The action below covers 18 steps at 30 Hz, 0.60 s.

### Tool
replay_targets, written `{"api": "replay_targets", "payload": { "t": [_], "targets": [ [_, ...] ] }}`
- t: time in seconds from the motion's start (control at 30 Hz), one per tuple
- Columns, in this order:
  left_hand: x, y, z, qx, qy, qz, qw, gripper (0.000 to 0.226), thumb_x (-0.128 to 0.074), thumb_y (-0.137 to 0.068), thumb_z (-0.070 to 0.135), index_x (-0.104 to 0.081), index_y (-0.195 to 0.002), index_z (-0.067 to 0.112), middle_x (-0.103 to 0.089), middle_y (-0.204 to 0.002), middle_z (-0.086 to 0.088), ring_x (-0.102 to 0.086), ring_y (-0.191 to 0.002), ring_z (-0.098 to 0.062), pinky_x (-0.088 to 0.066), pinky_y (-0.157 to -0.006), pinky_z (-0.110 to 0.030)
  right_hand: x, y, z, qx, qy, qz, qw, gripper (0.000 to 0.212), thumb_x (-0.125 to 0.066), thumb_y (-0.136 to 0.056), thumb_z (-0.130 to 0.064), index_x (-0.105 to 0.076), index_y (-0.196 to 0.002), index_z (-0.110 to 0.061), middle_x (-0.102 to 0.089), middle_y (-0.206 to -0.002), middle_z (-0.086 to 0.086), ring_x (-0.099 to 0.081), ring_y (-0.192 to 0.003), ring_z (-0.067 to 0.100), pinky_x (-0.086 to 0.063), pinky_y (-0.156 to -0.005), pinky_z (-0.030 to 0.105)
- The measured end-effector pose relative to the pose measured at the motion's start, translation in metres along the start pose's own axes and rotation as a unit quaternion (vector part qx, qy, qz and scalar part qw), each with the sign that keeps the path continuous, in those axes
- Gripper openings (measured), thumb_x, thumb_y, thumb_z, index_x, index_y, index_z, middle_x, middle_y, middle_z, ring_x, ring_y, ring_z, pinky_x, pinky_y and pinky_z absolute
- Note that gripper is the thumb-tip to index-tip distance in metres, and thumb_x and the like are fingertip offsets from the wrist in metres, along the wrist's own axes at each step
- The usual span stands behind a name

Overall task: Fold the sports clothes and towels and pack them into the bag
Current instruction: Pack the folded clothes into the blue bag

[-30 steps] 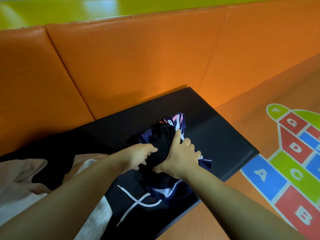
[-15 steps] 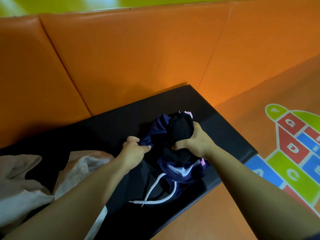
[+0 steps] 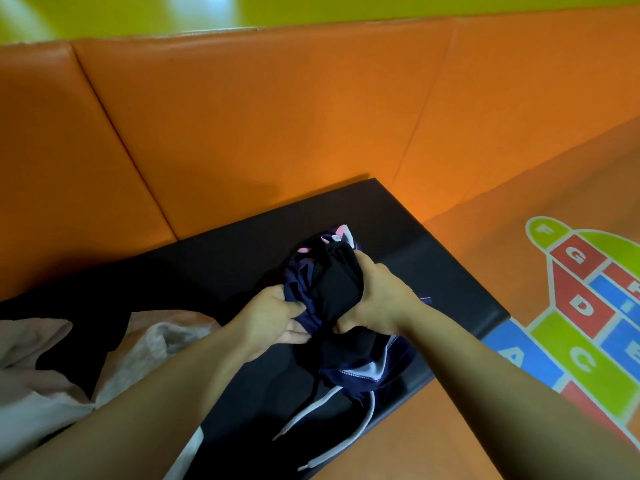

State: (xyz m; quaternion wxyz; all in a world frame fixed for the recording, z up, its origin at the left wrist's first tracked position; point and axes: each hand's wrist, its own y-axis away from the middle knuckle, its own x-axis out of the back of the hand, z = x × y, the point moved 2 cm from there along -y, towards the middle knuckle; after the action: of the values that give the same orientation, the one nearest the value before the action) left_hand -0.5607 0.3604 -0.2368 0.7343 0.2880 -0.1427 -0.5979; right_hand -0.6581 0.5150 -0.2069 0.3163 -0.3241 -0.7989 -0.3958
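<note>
We stuff garment [image 3: 334, 285] into bag [image 3: 363, 372] at right end of desk [image 3: 433, 268]. Left grip [image 3: 273, 315] pinches bag rim, right grip [image 3: 377, 299] clutches garment. Keep mouth wide, push bundle deep, keep fold intact.

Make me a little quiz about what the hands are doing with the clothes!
1. True or false: the left hand is empty.
2. What colour are the cords hanging from the navy bag? A white, B red, C green.
3. Which hand grips the black garment?

Key: 1 false, it grips the navy bag's edge. 2 A. 3 the right hand.
</note>
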Motion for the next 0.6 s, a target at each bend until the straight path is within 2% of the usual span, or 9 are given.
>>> {"api": "replay_targets", "payload": {
  "t": [0.1, 0.13, 0.2, 0.27, 0.37, 0.43, 0.5, 0.53, 0.6],
  "targets": [
    [-0.001, 0.003, -0.003, 0.011, 0.006, 0.007, 1.0, 0.025, -0.044, -0.094, -0.006, -0.052, -0.118, -0.006, -0.062, -0.113, -0.025, -0.065, -0.095, -0.038, -0.06, -0.066, -0.035, -0.013, 0.005, -0.01, -0.003, 0.097, 0.02, 0.995, 0.138, -0.081, -0.039, -0.063, 0.003, -0.146, -0.04, -0.038, -0.133, 0.007, -0.045, -0.12, 0.034, -0.034, -0.102, 0.055],
    [-0.001, 0.003, -0.003, 0.011, -0.005, 0.014, 1.0, 0.021, -0.046, -0.093, -0.006, -0.051, -0.112, -0.007, -0.061, -0.107, -0.025, -0.065, -0.093, -0.036, -0.06, -0.067, -0.035, -0.017, 0.007, -0.012, -0.008, 0.114, 0.022, 0.993, 0.144, -0.08, -0.037, -0.069, 0.008, -0.147, -0.038, -0.034, -0.137, 0.009, -0.04, -0.124, 0.035, -0.032, -0.103, 0.057],
    [0.0, 0.004, 0.0, 0.008, -0.063, 0.023, 0.998, 0.006, -0.05, -0.087, -0.003, -0.047, -0.085, 0.002, -0.054, -0.076, -0.014, -0.062, -0.069, -0.021, -0.055, -0.067, -0.032, -0.022, 0.009, -0.015, -0.022, 0.138, 0.019, 0.99, 0.153, -0.076, -0.033, -0.079, 0.015, -0.147, -0.033, -0.029, -0.14, 0.013, -0.034, -0.128, 0.036, -0.029, -0.104, 0.058],
    [0.0, 0.002, 0.006, 0.001, -0.117, 0.028, 0.993, 0.025, -0.055, -0.074, 0.006, -0.031, -0.07, 0.014, -0.036, -0.057, -0.001, -0.042, -0.053, -0.012, -0.042, -0.063, -0.029, -0.024, 0.009, -0.019, -0.03, 0.152, 0.026, 0.988, 0.155, -0.073, -0.032, -0.083, 0.016, -0.148, -0.03, -0.03, -0.139, 0.014, -0.034, -0.128, 0.036, -0.029, -0.102, 0.058],
    [0.001, 0.001, 0.009, -0.009, -0.197, 0.028, 0.98, 0.02, -0.052, -0.079, 0.007, -0.035, -0.072, 0.013, -0.036, -0.059, 0.002, -0.037, -0.056, -0.011, -0.031, -0.061, -0.029, -0.027, 0.006, -0.025, -0.028, 0.175, 0.042, 0.983, 0.155, -0.07, -0.032, -0.086, 0.014, -0.148, -0.026, -0.032, -0.135, 0.016, -0.036, -0.124, 0.037, -0.029, -0.1, 0.059],
    [0.003, 0.002, 0.009, -0.01, -0.245, 0.029, 0.969, 0.006, -0.051, -0.079, 0.011, -0.046, -0.079, 0.008, -0.047, -0.07, -0.003, -0.046, -0.064, -0.013, -0.036, -0.064, -0.03, -0.033, 0.001, -0.03, -0.024, 0.199, 0.053, 0.978, 0.151, -0.071, -0.038, -0.083, 0.013, -0.148, -0.023, -0.034, -0.132, 0.017, -0.038, -0.12, 0.037, -0.029, -0.1, 0.059],
    [0.005, 0.004, 0.008, -0.011, -0.273, 0.028, 0.962, 0.022, -0.051, -0.074, 0.017, -0.052, -0.093, 0.007, -0.055, -0.083, -0.004, -0.052, -0.074, -0.015, -0.042, -0.068, -0.033, -0.042, -0.001, -0.032, -0.016, 0.216, 0.073, 0.974, 0.141, -0.073, -0.049, -0.074, 0.012, -0.149, -0.021, -0.034, -0.133, 0.018, -0.036, -0.121, 0.038, -0.024, -0.104, 0.061],
    [0.006, 0.004, 0.007, -0.013, -0.273, 0.028, 0.962, 0.025, -0.051, -0.073, 0.018, -0.052, -0.096, 0.008, -0.056, -0.084, -0.003, -0.053, -0.074, -0.014, -0.044, -0.069, -0.033, -0.046, -0.002, -0.032, -0.012, 0.216, 0.085, 0.973, 0.135, -0.072, -0.053, -0.069, 0.01, -0.149, -0.02, -0.033, -0.134, 0.017, -0.035, -0.123, 0.038, -0.021, -0.107, 0.061],
    [0.006, 0.004, 0.007, -0.028, -0.283, 0.028, 0.958, 0.015, -0.05, -0.08, 0.011, -0.051, -0.094, 0.007, -0.054, -0.079, -0.002, -0.052, -0.067, -0.013, -0.044, -0.065, -0.031, -0.048, -0.003, -0.029, -0.006, 0.202, 0.099, 0.974, 0.126, -0.071, -0.059, -0.064, 0.004, -0.149, -0.02, -0.034, -0.134, 0.016, -0.035, -0.125, 0.035, -0.017, -0.11, 0.06]
  ]
}}
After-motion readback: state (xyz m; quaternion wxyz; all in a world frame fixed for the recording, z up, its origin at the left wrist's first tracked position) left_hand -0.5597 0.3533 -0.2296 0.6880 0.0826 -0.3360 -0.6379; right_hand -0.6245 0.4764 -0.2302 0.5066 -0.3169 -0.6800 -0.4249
